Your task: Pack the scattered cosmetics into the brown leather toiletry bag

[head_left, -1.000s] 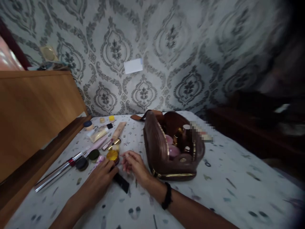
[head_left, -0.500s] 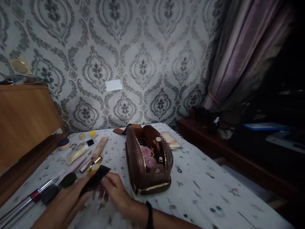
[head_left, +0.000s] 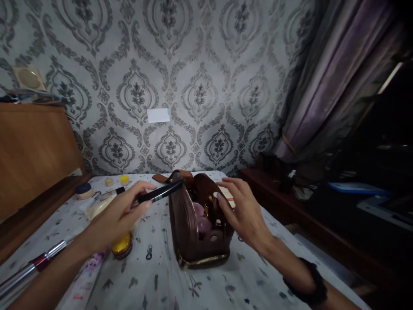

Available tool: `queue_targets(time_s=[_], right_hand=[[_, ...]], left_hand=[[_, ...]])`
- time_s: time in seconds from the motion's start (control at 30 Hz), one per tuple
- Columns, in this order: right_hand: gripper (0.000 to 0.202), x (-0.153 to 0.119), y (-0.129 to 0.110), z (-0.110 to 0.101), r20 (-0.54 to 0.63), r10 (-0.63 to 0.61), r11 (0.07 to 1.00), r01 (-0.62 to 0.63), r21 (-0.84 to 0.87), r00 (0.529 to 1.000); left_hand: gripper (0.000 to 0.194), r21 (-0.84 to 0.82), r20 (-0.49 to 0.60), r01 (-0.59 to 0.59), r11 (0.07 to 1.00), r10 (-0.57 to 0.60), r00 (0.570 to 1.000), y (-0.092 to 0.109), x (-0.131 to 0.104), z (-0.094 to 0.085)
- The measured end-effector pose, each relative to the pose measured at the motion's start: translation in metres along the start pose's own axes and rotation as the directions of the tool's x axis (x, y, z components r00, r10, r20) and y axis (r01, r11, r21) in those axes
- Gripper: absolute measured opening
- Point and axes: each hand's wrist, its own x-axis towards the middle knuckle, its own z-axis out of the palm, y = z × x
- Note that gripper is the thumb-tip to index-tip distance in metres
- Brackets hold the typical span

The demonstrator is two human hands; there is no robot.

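In my left hand (head_left: 124,211) is a slim black case (head_left: 163,191), pinched between thumb and fingers. Its far end reaches the left rim of an open brown toiletry bag (head_left: 183,232) with a gold zipper. My right hand (head_left: 243,211) is at the bag's right side, fingers spread over the rim and thumb close to a white-capped bottle (head_left: 215,196). Whether this hand presses on the rim is unclear. Inside the bag lie pink round items (head_left: 204,224) and small bottles. Below my left hand stands a container with yellow contents (head_left: 121,245).
Yellow-lidded (head_left: 124,179) and dark-lidded jars (head_left: 84,191) and a pale tube (head_left: 100,207) lie on the patterned cloth (head_left: 155,284) at left. A silver-and-red tube (head_left: 41,261) is nearer me. A wooden cabinet (head_left: 35,142) stands left, a dark ledge (head_left: 267,189) right.
My left hand has carried the black case up and right to the bag. My right hand has left the case and moved to the bag's right rim. The view has shifted slightly.
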Motion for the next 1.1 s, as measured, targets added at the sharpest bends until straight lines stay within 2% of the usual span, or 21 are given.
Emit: queue_targets(time_s=[0.07,0.13,0.27,0.4,0.57,0.87,0.97,1.1], right_hand=[[0.026,-0.004,0.023,0.004,0.045,-0.008,0.991,0.014,-0.13,0.999],[0.025,-0.01,0.035,0.008,0.088,-0.005,0.986,0.02,-0.165,0.996],[0.024,-0.016,0.038,0.006,0.18,0.03,0.996,-0.015,-0.084,0.983],[0.024,-0.014,0.035,0.002,0.229,0.018,1.0,-0.018,0.0,0.973],[0.026,-0.014,0.036,0.004,0.213,-0.005,0.998,-0.009,0.065,0.977],[0.034,-0.02,0.034,0.008,0.174,0.016,0.995,-0.034,0.096,0.985],[0.034,-0.021,0.034,0.007,0.176,0.028,0.995,-0.044,0.09,0.984],[0.032,-0.021,0.035,0.005,0.18,0.047,0.994,-0.063,0.089,0.983]], left_hand=[[0.027,-0.056,0.047,-0.011,0.998,0.014,0.999,0.007,0.02,0.007],[0.022,-0.073,0.052,-0.031,0.997,0.035,0.998,0.009,0.04,0.016],[0.016,0.019,0.105,-0.104,0.994,0.102,0.989,0.011,0.074,0.037],[0.018,0.086,0.188,-0.137,0.987,0.118,0.975,0.021,0.097,0.055],[0.016,0.111,0.258,-0.2,0.973,0.166,0.952,0.026,0.118,0.064],[0.019,0.07,0.383,-0.291,0.954,0.244,0.891,0.011,0.143,0.079],[0.018,0.097,0.437,-0.328,0.94,0.256,0.862,0.015,0.15,0.082],[0.018,0.208,0.517,-0.352,0.913,0.203,0.832,0.026,0.159,0.077]])
